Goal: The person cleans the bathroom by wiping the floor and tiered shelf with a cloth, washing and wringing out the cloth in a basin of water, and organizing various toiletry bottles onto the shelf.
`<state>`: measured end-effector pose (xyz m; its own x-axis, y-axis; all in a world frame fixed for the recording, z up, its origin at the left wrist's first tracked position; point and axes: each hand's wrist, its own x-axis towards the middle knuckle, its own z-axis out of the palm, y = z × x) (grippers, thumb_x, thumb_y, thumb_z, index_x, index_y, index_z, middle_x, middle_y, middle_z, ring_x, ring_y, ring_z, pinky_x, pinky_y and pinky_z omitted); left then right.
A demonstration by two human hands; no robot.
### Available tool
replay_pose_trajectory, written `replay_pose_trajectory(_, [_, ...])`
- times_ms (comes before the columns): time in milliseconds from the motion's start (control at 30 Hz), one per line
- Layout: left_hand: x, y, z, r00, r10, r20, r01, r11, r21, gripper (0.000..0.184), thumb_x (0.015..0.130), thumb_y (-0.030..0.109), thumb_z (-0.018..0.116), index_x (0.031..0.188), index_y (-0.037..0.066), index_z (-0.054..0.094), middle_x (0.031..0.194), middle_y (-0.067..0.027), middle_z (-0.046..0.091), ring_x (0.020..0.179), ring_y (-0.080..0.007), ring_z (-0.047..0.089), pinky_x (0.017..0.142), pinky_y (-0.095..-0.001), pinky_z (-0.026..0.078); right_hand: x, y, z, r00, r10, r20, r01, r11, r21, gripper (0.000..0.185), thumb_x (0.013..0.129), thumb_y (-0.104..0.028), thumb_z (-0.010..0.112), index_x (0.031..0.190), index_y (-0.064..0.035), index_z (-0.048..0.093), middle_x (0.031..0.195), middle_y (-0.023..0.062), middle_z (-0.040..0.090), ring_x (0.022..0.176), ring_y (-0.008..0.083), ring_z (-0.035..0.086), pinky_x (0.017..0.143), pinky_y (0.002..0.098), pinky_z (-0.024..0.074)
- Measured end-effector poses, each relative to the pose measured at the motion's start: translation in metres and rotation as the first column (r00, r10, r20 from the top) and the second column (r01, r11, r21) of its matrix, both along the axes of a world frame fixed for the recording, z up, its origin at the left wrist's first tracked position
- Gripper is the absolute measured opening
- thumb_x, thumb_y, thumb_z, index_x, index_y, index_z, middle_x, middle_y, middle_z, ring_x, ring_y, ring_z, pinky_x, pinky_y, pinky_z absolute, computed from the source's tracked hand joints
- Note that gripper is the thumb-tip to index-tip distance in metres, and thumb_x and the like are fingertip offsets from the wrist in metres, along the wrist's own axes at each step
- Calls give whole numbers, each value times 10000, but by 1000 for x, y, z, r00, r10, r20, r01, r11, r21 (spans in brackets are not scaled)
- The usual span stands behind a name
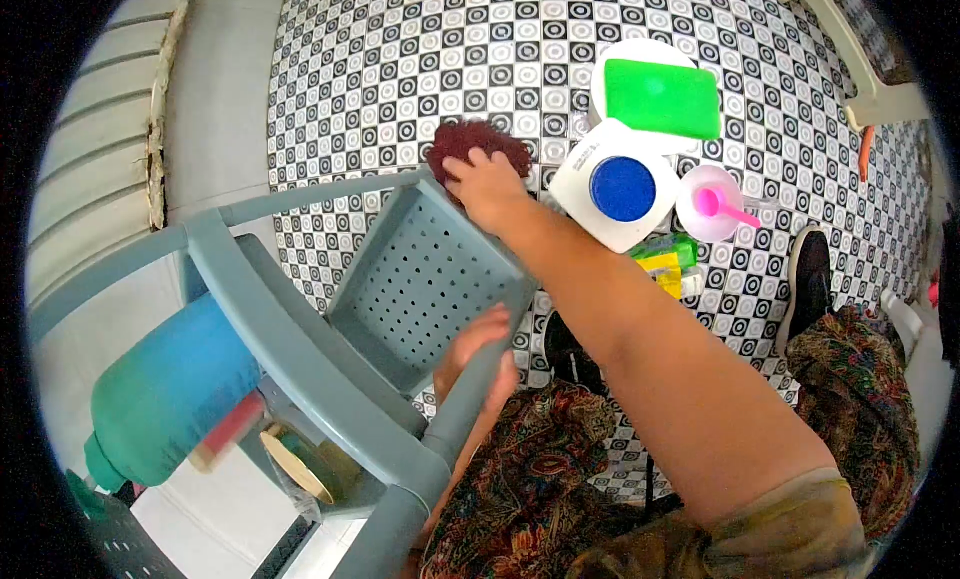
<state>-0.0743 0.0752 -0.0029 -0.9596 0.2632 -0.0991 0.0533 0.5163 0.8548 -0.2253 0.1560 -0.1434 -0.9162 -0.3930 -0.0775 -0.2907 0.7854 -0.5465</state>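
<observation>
Right hand [487,193], fingers half-curled on one maroon shaggy bundle [480,134] beyond one perforated grey drawer [430,274], grip unclear | left hand [476,353] at drawer's edge, part-hidden by rail [465,404], closure I can't tell | one pink spoon [738,215]

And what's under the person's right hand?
The right hand is on a dark red, shaggy bundle, with patterned floor showing beyond it. The part of the bundle beneath the hand is covered, so I can't tell what else is there.
</observation>
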Motion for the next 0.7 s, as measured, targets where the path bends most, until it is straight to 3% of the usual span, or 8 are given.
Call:
replay_pose_trajectory(33, [-1,0,-2,1000,10,-26,-9,1000,15,232,767,-27,462,995,7,440,1054,-181,523,1054,-289,490,907,-397,370,-3,5,4,989,142,-28,-140,989,56,250,725,-172,510,941,-165,636,1123,8,453,1000,206,394,763,347,338])
replay_pose_trajectory(67, [-2,1,-1,999,9,-37,-9,1000,15,232,767,-27,462,995,7,440,1054,-181,523,1054,-289,490,907,-397,370,-5,5,8,989,142,-39,-139,989,57,250,725,-172,510,941,-165,636,1123,8,453,1000,206,394,763,347,338])
replay_pose_trajectory(133, [-2,4,7,1000,-4,-20,3,999,-46,244,767,-23,467,1006,16,443,1059,-180,522,1059,-278,487,907,-393,370,-2,3,30,973,172,155,-208,943,258,205,732,-196,509,870,-168,658,1053,-5,485,998,201,395,755,354,331])
replay_pose_trajectory(267, [-2,4,10,998,18,-58,-21,998,-63,284,720,-11,549,992,26,477,996,-144,558,978,-276,544,833,-336,433,25,6,38,971,-26,239,-62,933,353,204,729,-166,505,864,-169,658,1005,16,498,977,205,418,729,360,342])
replay_pose_trajectory(333, [2,2,12,999,49,11,-46,983,-178,320,727,10,559,1035,18,474,1022,-144,545,973,-280,537,849,-330,421,51,17,17,962,-73,263,-6,957,291,207,709,-167,510,852,-137,657,998,46,500,955,227,432,718,385,365])
replay_pose_trajectory(433, [-5,2,24,995,-56,-80,30,955,-296,357,733,44,578,1073,20,475,1054,-147,527,979,-277,523,839,-333,416,83,40,26,934,-315,171,302,948,96,225,665,-140,540,863,-106,641,981,68,495,918,256,447,701,390,392])
replay_pose_trajectory(533, [-4,1,39,993,-114,12,111,933,-344,372,759,72,537,1111,2,440,1076,-159,516,989,-286,509,877,-345,383,112,72,76,967,-226,119,239,965,-110,276,624,-67,544,893,-72,609,963,92,485,881,283,456,709,387,411])
replay_pose_trajectory(700, [-1,-3,29,998,-41,52,55,949,-310,361,755,87,556,1092,0,461,1052,-167,517,956,-283,516,840,-340,402,140,93,88,931,-300,208,362,836,-413,343,602,10,510,934,-44,578,980,117,490,927,294,461,798,372,404])
